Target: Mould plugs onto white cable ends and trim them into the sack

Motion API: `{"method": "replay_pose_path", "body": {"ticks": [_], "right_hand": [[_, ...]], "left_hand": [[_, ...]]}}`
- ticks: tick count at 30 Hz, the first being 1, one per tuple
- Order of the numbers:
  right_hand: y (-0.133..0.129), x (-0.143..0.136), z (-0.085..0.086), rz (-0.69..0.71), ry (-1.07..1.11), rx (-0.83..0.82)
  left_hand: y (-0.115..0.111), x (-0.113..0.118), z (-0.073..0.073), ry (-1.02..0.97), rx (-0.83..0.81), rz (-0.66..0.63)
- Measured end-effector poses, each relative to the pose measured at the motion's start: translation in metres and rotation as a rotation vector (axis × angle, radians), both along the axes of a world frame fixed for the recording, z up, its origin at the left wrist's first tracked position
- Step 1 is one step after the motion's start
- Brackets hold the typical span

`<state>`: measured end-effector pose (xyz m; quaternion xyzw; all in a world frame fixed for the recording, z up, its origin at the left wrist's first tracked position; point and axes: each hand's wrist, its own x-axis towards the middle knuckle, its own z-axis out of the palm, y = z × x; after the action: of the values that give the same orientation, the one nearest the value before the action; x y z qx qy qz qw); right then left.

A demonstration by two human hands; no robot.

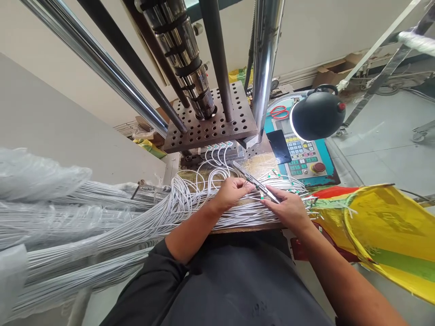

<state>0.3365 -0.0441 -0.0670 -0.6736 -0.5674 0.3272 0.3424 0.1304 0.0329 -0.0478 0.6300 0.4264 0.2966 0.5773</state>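
My right hand [288, 208] is closed around the near end of a long, narrow metal bar [249, 175], which slants up and left over the work surface. Thumb and forefinger of my left hand [233, 192] pinch a white cable end against the bar's middle. Small green-marked connector ends [262, 197] show beside the bar. Beneath both hands lies a thick layer of white cables [238, 220]. Several cables [217, 156] loop up to a metal mould under the machine's perforated plate [217, 131]. Fingers partly hide the pinched end.
A control panel [302, 158] with a red button stands to the right, holding a dark phone-like slab [278, 146] and red-handled scissors [279, 112]. A black lamp [317, 113] hangs above it. A yellow bag [390, 222] sits at right; plastic-wrapped cable bundles [68, 222] extend left.
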Motion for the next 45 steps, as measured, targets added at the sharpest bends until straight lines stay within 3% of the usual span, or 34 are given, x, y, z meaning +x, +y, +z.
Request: {"method": "replay_pose_path", "body": {"ticks": [4,8,33,45], "right_hand": [[0.000,0.000,0.001,-0.022,0.025,-0.006],[0.000,0.001,-0.002,-0.016,0.019,-0.009],[-0.001,0.002,-0.004,-0.011,-0.024,-0.004],[0.001,-0.001,0.002,-0.019,-0.017,0.013]], "left_hand": [[-0.007,-0.001,-0.008,0.095,0.544,-0.110],[-0.009,-0.004,-0.020,0.183,0.722,-0.194],[-0.017,-0.007,-0.034,0.358,0.786,-0.124],[-0.005,0.001,-0.023,0.358,0.591,-0.096]]}}
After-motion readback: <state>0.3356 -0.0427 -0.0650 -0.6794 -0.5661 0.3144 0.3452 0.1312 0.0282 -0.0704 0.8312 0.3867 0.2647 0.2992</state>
